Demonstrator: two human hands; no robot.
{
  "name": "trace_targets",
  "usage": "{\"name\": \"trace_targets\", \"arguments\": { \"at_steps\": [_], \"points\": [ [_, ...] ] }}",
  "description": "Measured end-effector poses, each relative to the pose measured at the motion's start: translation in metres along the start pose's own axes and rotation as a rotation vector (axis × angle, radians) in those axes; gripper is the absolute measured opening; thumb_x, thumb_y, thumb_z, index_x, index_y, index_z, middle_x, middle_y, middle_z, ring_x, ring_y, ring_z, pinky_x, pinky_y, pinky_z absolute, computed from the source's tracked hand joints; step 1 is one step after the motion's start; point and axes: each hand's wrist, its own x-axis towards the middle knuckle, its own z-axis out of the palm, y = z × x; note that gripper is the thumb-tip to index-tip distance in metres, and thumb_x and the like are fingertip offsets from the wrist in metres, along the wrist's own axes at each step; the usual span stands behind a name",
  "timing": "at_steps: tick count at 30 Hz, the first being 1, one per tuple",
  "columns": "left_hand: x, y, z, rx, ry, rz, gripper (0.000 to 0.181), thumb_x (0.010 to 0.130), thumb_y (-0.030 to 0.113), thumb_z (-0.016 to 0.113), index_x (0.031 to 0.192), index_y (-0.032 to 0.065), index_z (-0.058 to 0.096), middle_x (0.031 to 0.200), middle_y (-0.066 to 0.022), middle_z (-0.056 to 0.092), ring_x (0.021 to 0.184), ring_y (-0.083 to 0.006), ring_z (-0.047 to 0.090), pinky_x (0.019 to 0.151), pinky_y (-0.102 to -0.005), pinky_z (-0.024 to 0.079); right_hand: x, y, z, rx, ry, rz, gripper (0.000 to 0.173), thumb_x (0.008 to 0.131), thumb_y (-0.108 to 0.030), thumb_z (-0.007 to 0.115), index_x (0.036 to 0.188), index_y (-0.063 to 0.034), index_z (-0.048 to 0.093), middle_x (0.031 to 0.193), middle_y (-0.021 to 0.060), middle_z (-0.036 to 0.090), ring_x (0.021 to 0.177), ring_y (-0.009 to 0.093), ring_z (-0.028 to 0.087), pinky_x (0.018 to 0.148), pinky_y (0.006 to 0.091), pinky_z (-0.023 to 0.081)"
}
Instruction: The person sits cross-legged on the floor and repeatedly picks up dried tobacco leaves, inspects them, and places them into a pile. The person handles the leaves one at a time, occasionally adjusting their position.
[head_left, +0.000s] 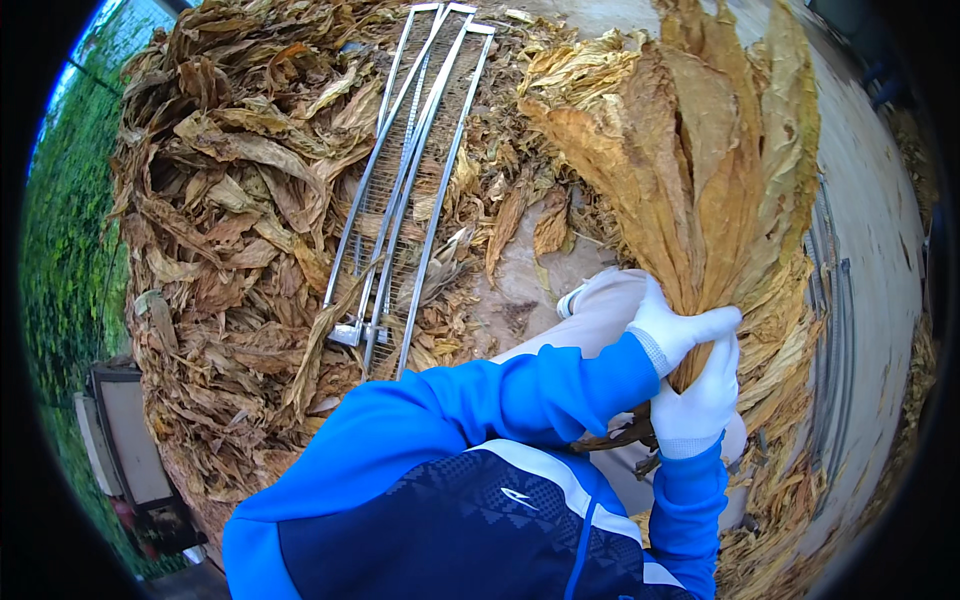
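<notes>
Both my hands wear white knit gloves and grip a fanned bundle of dried tobacco leaves (697, 180) by its gathered stem end. My left hand (679, 322) closes round the narrow part from above, its fingers reaching across the stems. Just below it, touching it, my right hand (701, 397) holds the bottom of the stems. The bundle spreads away from me at the right, wide tips at the far end. More yellowish leaves (780, 375) lie beneath and beside it.
A large heap of brown dried leaves (232, 247) fills the left. Long metal frames with rows of thin pins (409, 172) lie on it. Leaf scraps litter the concrete floor (870, 225). Metal rods or frames (829, 322) lie at the right. A dark-framed object (135, 442) stands lower left.
</notes>
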Motion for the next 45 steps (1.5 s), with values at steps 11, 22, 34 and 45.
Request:
{"name": "trace_targets", "arguments": {
  "at_steps": [11,22,34,45],
  "points": [
    [-0.008,-0.029,0.024,-0.116,-0.1,0.208,0.083,0.057,0.014,0.079,0.121,-0.0011,0.027,0.113,-0.0135,0.049,0.103,-0.0212,0.048,0.088,-0.0328,0.039,-0.026,-0.007,-0.016,0.126,0.079,0.2,0.07,0.058,-0.012,0.069,0.117,-0.0006,0.035,0.11,0.0237,0.044,0.094,0.042,0.049,0.076,0.0431,0.042],
    [-0.007,-0.076,0.018,0.09,-0.156,0.038,0.092,0.059,0.025,0.078,0.124,-0.0048,0.02,0.114,-0.0159,0.049,0.103,-0.023,0.05,0.087,-0.0324,0.04,-0.059,0.009,0.004,0.188,0.186,0.305,0.058,0.057,-0.013,0.069,0.106,-0.0014,0.041,0.093,0.02,0.05,0.083,0.04,0.052,0.066,0.0441,0.042],
    [-0.065,-0.107,0.046,0.207,-0.533,-0.083,0.094,0.057,0.025,0.078,0.125,-0.0044,0.021,0.12,-0.016,0.044,0.111,-0.0247,0.043,0.093,-0.0309,0.035,-0.143,-0.011,-0.013,0.304,0.364,0.705,0.068,0.062,-0.003,0.068,0.121,0.0015,0.035,0.111,0.0149,0.049,0.103,0.021,0.048,0.087,0.0318,0.037],
    [-0.075,-0.089,0.038,0.02,-0.582,-0.088,0.053,0.068,0.008,0.07,0.113,-0.0001,0.044,0.107,-0.0112,0.055,0.097,-0.0198,0.053,0.083,-0.0339,0.043,-0.144,-0.02,-0.018,0.19,0.355,0.634,0.058,0.057,-0.013,0.071,0.106,-0.0027,0.043,0.095,0.02,0.053,0.083,0.037,0.054,0.069,0.0395,0.045]
  ]
}}
